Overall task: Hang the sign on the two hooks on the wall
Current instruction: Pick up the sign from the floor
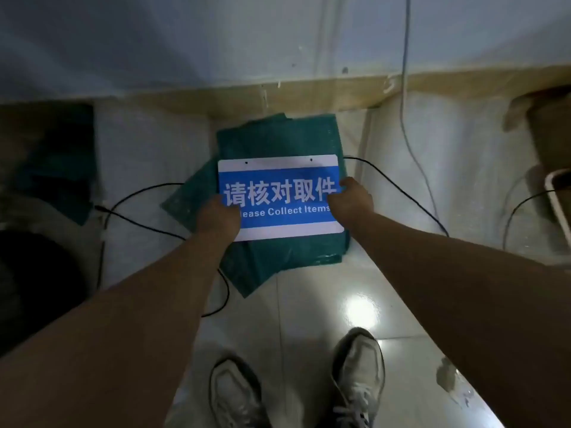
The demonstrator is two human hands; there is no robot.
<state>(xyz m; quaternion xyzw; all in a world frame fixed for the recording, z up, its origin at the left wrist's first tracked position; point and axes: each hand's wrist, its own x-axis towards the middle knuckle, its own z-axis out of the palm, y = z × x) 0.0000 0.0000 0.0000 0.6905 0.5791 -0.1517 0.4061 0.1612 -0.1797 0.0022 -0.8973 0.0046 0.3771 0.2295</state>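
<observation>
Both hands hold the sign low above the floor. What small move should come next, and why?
Probably lift the sign up toward the wall, keeping it level. Left hand and right hand already grip its two sides, and its two small holes sit along the top edge. No hooks show in this view, so they are likely higher up.

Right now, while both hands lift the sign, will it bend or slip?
The sign probably stays stiff: its edges look straight though held only at the sides. It seems light, since the left hand and right hand pinch it. Its surface looks smooth, so it may slip.
</observation>
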